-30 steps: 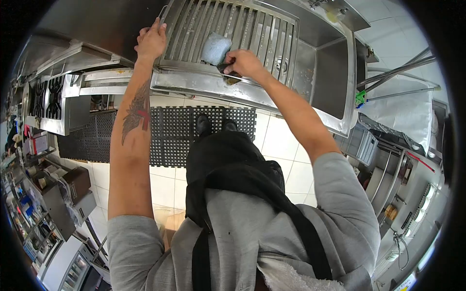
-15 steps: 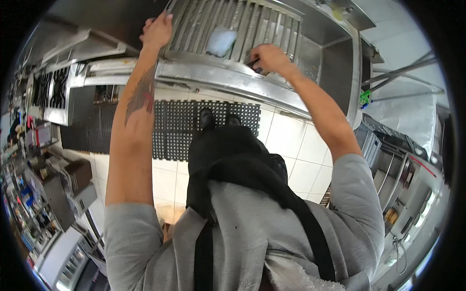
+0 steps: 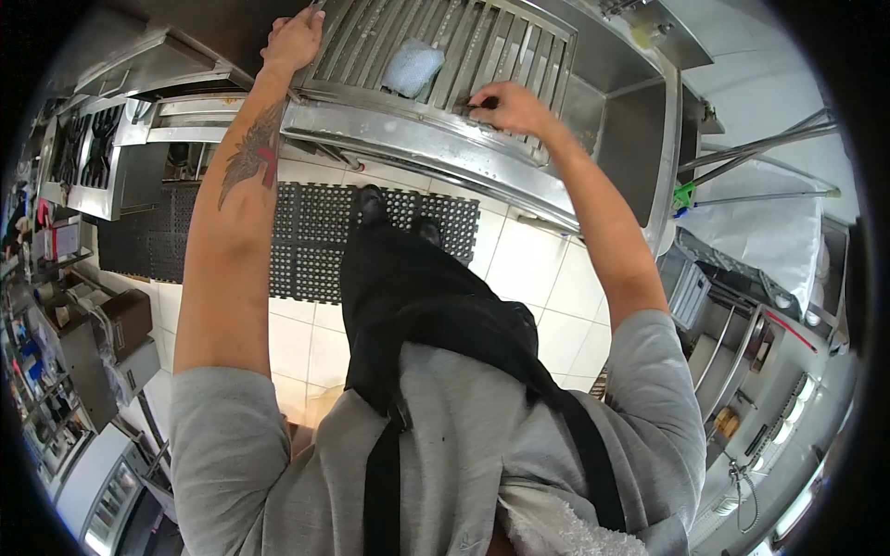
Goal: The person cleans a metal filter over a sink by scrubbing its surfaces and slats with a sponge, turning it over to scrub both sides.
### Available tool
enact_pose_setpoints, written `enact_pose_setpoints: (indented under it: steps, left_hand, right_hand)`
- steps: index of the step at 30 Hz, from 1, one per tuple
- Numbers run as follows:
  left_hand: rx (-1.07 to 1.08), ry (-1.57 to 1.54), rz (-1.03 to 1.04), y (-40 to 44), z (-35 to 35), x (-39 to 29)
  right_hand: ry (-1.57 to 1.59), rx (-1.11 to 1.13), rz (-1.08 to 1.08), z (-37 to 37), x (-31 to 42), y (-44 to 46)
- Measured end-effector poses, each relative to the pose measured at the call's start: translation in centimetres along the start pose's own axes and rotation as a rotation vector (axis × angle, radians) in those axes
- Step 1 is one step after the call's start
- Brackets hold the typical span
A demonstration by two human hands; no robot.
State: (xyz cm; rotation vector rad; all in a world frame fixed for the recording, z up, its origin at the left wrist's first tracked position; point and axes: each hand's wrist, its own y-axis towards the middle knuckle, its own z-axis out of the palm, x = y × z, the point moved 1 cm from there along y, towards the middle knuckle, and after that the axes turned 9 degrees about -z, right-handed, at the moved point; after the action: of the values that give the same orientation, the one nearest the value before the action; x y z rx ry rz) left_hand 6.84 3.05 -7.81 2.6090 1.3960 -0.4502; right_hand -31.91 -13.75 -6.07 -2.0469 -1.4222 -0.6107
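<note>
A slatted metal baffle filter lies across the top of a steel sink unit. My left hand is closed at the filter's far left edge, its fingertips curled around the metal near the top of the view. Low on the slats, by the near edge, my right hand pinches a small dark object, mostly hidden by the fingers; its kind does not show. A crumpled pale blue-and-white cloth rests on the slats between my hands.
The sink's steel front rim runs between my body and the filter. An open steel basin lies to the right. A stove stands at the left, a black rubber mat underfoot, and a rack at the right.
The view has shifted slightly, so the scene sits a little more to the left. My right hand has moved slightly on the slats; my left hand keeps its place at the filter's edge.
</note>
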Motion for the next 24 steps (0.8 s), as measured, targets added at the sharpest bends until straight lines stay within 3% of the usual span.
enact_pose_setpoints:
  steps: [1,2,5,8,12,17,21,24]
  left_hand:
    - [-0.038,-0.008,0.067,0.9,0.9,0.9]
    - [-0.074,-0.014,0.135,1.8,1.9,1.7]
    - [-0.052,-0.059,0.129,1.5,2.2,1.6]
    - [-0.007,-0.116,0.088,0.1,1.0,0.4]
    - [0.005,-0.130,0.033,-1.0,0.6,-0.2]
    - [0.002,-0.169,-0.011,-1.3,0.6,-0.1]
    - [-0.003,-0.136,-0.020,-1.6,0.2,-0.3]
    - [0.000,-0.184,0.046,-0.5,1.1,0.5]
  right_hand:
    - [-0.212,0.012,-0.129,0.5,0.6,0.8]
    - [-0.226,0.020,-0.129,0.5,0.9,1.5]
    - [0.009,0.112,-0.112,0.5,2.7,2.7]
    - [-0.066,0.149,-0.194,1.8,2.8,3.0]
    - [-0.004,-0.028,-0.328,3.5,3.6,4.8]
    - [-0.157,0.034,-0.430,2.8,3.1,3.5]
    - [-0.045,0.032,-0.378,2.9,3.9,4.2]
    - [-0.127,0.006,-0.401,3.5,4.5,5.7]
